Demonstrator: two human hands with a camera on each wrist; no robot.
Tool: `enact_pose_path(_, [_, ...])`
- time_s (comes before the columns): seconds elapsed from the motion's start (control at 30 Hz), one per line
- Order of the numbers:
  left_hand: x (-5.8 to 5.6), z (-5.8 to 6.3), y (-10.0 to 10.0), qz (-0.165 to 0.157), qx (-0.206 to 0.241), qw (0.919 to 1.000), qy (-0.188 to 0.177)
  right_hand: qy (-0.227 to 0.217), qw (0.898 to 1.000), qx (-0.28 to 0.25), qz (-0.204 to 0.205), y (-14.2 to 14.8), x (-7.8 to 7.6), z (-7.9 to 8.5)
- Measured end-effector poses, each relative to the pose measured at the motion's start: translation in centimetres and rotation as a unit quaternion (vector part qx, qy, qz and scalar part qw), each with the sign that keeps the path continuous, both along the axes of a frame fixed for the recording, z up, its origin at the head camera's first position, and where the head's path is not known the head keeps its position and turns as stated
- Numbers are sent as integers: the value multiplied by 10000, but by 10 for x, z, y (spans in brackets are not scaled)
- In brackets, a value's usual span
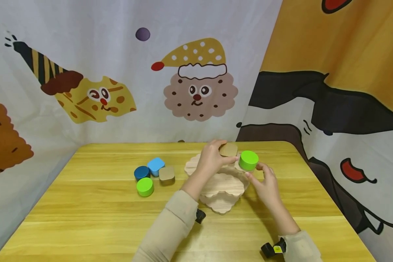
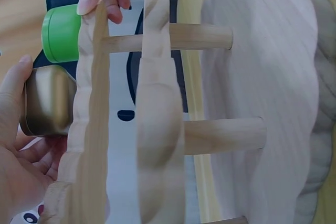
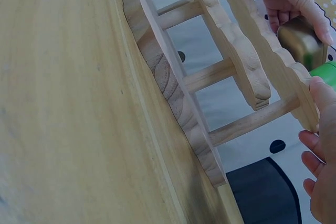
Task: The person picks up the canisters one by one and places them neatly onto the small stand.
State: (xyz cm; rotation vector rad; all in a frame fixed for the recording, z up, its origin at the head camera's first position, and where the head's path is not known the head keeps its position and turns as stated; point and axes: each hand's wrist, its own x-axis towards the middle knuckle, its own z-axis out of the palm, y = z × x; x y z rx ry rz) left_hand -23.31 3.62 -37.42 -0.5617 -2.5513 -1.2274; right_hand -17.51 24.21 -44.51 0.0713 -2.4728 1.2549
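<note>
A three-tier wooden shelf stand (image 1: 223, 185) with wavy-edged boards, joined by round pegs (image 2: 226, 136), stands on the table. My left hand (image 1: 212, 157) holds a gold tin (image 1: 228, 149) at the top board (image 2: 93, 124), thumb on one side and fingers on the other. Next to it on that board sits a bright green tin (image 1: 249, 160). At the board's right end, my right hand (image 1: 265, 184) pinches the edge between thumb (image 3: 321, 92) and fingers, close beside the green tin.
Left of the stand, a dark blue tin (image 1: 142, 173), a light blue tin (image 1: 156, 166), another gold tin (image 1: 167, 175) and another green tin (image 1: 145, 187) are grouped on the wooden table (image 1: 95, 218). A printed curtain (image 1: 118, 43) hangs behind the table's far edge.
</note>
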Motion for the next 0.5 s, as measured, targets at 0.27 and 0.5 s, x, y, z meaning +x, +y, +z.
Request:
enact_pose_path(0.27, [-2, -6, 1, -13, -53, 10000, 70, -51, 10000, -33, 8, 0, -1, 2])
enact_pose_path(0.5, [-1, -9, 3, -72, -24, 9999, 88, -28, 10000, -16, 28, -1, -1, 3])
